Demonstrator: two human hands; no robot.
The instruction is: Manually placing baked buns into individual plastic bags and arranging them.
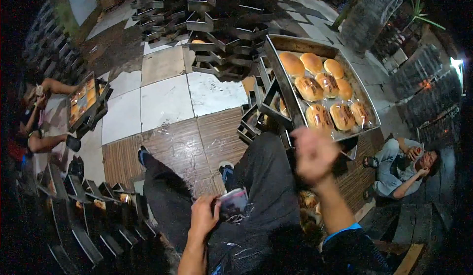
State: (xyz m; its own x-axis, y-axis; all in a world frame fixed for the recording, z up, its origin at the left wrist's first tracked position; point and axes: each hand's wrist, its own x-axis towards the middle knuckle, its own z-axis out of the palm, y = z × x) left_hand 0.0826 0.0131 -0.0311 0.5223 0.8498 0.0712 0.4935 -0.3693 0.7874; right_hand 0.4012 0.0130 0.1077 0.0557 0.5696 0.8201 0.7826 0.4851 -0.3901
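Note:
My left hand [205, 213] rests over my lap with thumb and fingers pinching the edge of a clear plastic bag [235, 202]. Blurred by motion, my right hand [316, 156] hovers at the near edge of a metal baking tray [281, 90]; whether it holds anything cannot be made out. Inside the tray lie several golden bread buns [309, 89], some in clear wrapping with dark marks on top. The tray sits on a stack of more metal trays [275, 107] beside my right knee.
Tall stacks of metal trays [201, 22] stand ahead, with more trays [88, 238] at lower left. At far left a person [37, 116] sits by a tray of buns [83, 99]. Another person [402, 164] crouches at right. Wrapped buns [309, 205] lie below my right forearm.

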